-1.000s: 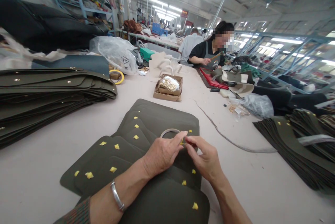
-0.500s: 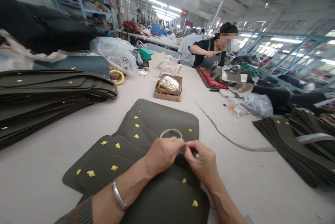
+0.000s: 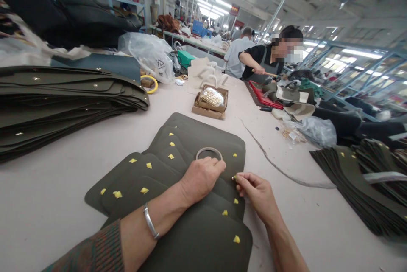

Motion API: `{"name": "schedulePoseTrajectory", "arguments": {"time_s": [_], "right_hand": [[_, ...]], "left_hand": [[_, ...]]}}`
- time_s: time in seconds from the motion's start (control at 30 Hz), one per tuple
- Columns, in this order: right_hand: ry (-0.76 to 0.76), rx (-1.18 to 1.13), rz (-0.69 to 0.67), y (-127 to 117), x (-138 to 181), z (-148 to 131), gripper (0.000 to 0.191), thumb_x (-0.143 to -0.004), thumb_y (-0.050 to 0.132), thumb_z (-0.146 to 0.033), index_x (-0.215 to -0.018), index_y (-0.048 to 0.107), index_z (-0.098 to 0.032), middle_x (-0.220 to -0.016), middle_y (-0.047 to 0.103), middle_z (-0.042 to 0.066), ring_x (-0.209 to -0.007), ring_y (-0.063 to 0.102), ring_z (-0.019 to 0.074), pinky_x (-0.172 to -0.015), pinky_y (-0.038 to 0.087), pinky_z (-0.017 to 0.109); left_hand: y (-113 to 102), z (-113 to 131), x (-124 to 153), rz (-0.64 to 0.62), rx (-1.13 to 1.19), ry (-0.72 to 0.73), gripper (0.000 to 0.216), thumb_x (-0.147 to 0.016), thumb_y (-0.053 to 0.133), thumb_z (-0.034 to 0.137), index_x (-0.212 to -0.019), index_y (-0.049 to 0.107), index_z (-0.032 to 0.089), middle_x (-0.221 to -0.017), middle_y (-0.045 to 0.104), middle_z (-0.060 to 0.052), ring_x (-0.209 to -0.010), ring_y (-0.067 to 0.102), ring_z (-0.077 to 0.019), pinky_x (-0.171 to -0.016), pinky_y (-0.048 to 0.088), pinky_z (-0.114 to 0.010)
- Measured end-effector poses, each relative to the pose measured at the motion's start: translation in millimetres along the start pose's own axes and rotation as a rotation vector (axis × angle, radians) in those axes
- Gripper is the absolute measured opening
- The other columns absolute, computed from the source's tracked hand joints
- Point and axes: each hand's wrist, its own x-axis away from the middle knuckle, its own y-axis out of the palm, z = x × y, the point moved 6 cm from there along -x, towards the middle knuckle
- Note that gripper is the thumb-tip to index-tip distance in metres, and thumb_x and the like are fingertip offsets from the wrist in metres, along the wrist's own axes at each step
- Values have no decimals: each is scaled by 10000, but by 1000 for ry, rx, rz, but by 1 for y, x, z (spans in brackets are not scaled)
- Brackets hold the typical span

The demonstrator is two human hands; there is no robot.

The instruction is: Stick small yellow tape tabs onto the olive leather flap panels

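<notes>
Closed round the near edge of a tape roll (image 3: 209,152), my left hand (image 3: 200,178) is above the stack of dark olive panels (image 3: 193,225). A short way to its right, my right hand (image 3: 257,193) pinches a small gold stud (image 3: 234,178) with a bit of yellow on it, between thumb and forefinger. That stud is over the right edge of the stack. The panels are fanned out on the table, and small yellow tape pieces (image 3: 117,194) mark them along the left and right sides. My hand hides the tape roll's lower part.
A cardboard box (image 3: 208,113) of gold studs sits beyond the panels. Stacks of olive pieces lie at left (image 3: 63,106) and right (image 3: 352,183). A grey cord (image 3: 270,161) crosses the table. Across it, a person (image 3: 267,57) works beside red and olive bag parts.
My hands have come apart: the right has moved right with the small stud, while the left keeps the tape roll. The camera view has shifted slightly.
</notes>
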Motion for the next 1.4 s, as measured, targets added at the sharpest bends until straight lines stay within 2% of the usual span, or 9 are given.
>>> {"name": "schedulePoseTrajectory", "arguments": {"time_s": [0.1, 0.33, 0.57, 0.7, 0.83, 0.97, 1.13, 1.3, 1.4], "right_hand": [[-66, 174, -12, -1, 4, 2, 328, -754, 660, -476, -794, 706, -154, -597, 630, 8, -522, 555, 125, -492, 457, 226], [-274, 523, 44, 11, 5, -15, 224, -816, 556, -365, -758, 683, -191, -706, 701, 29, -634, 636, 174, -619, 477, 269], [-292, 570, 128, 5, 6, -13, 270, -807, 576, -365, -1004, 601, -183, -674, 687, 9, -566, 639, 174, -590, 492, 278], [-300, 522, 99, -2, 15, -9, 264, -862, 526, -418, -823, 648, -187, -731, 703, 60, -630, 653, 189, -623, 501, 292], [-377, 602, 126, 3, 21, -11, 251, -866, 526, -376, -823, 696, -197, -839, 723, 70, -757, 664, 205, -705, 489, 300], [-369, 715, 161, 13, 15, -13, 230, -864, 519, -335, -804, 699, -206, -811, 722, 50, -726, 663, 192, -694, 465, 287], [-378, 845, 85, 21, 8, -23, 184, -865, 512, -300, -783, 649, -210, -706, 664, 13, -625, 609, 155, -608, 417, 255], [-298, 801, -238, 18, 2, -30, 158, -836, 543, -276, -739, 658, -227, -579, 608, -34, -543, 567, 135, -527, 386, 236], [-345, 674, -151, 5, -9, -39, 166, -841, 530, -275, -833, 687, -219, -731, 691, -3, -651, 621, 152, -608, 456, 248]], "left_hand": [[6, 0, -1, -101, -65, -1, 96, -906, 464, 140, -876, 540, 190, -815, 595, -23, -767, 525, -196, -681, 454, -304], [9, 3, -2, -191, -79, 17, 107, -897, 452, 137, -893, 548, 184, -877, 594, -47, -801, 503, -209, -708, 437, -334], [8, 2, -4, -221, -77, 13, 105, -898, 452, 150, -913, 551, 183, -891, 596, -45, -822, 502, -218, -705, 432, -342], [7, 2, -4, -223, -73, 7, 118, -899, 443, 140, -909, 554, 180, -885, 594, -50, -825, 498, -218, -712, 427, -341], [9, 2, -3, -211, -73, 7, 117, -902, 438, 142, -906, 550, 176, -897, 592, -56, -828, 494, -216, -718, 417, -341], [10, 2, -3, -180, -70, 16, 115, -915, 429, 165, -894, 542, 175, -884, 588, -53, -821, 492, -218, -727, 414, -347], [6, 3, -4, -144, -43, 45, 108, -914, 426, 168, -880, 529, 171, -882, 581, -51, -817, 496, -213, -746, 417, -343], [1, -2, -3, -75, 37, 44, 165, -945, 358, 157, -887, 512, 175, -845, 560, -32, -799, 510, -189, -739, 424, -307], [2, -4, -3, -53, 68, 43, 171, -958, 346, 164, -918, 512, 177, -834, 554, -25, -787, 519, -179, -724, 431, -291]]}}
